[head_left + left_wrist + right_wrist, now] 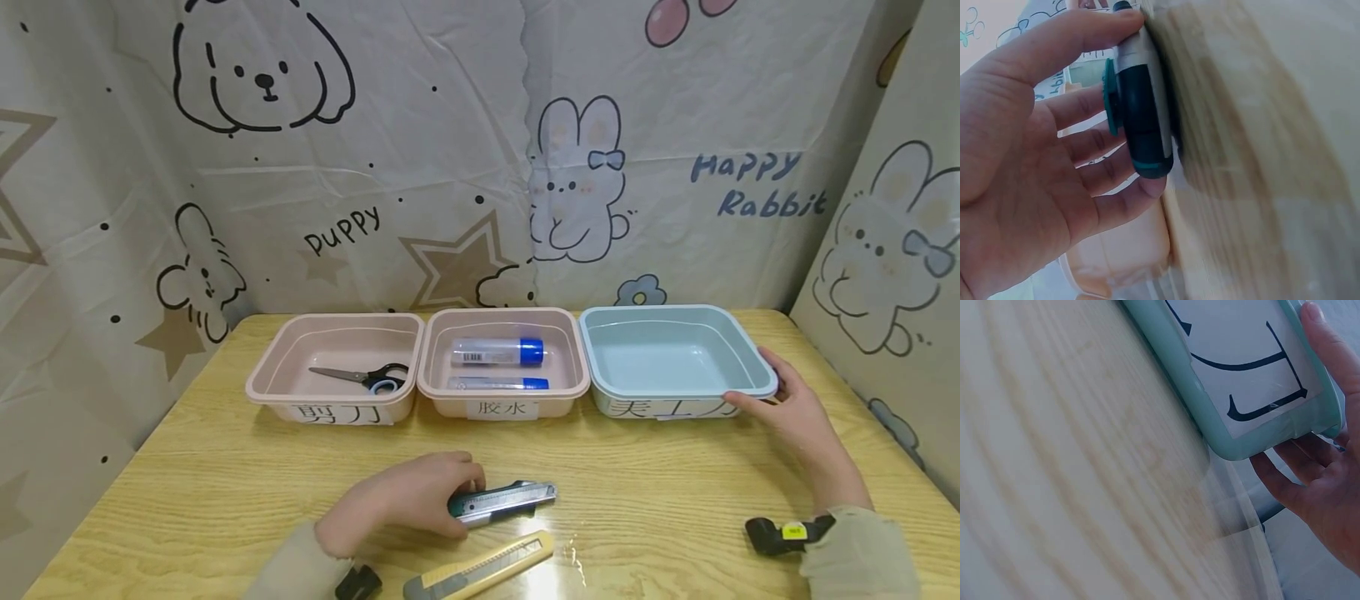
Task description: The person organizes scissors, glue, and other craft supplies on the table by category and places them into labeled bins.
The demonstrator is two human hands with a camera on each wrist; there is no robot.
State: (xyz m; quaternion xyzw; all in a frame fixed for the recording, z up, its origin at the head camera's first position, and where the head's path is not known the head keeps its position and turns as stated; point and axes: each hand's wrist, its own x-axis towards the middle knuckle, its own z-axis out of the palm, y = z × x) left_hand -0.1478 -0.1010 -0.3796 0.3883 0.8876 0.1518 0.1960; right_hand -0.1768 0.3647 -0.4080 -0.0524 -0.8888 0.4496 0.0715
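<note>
In the head view my left hand (420,496) grips a dark green and silver utility knife (510,498) by its rear end, low over the table. The left wrist view shows the thumb on one side of this knife (1144,119) and the fingers on the other. Just in front of it lies a yellow utility knife (480,571). My right hand (795,412) holds the right front corner of a light blue bin (667,354), thumb on the front rim and fingers along the side. In the right wrist view the bin's labelled front (1254,369) is close up.
Left of the blue bin stand two pink bins in a row. The middle bin (502,407) contains two blue-capped glue tubes (497,352). The left bin (285,358) contains black-handled scissors (363,377). A printed curtain (450,167) hangs behind the wooden table (225,492).
</note>
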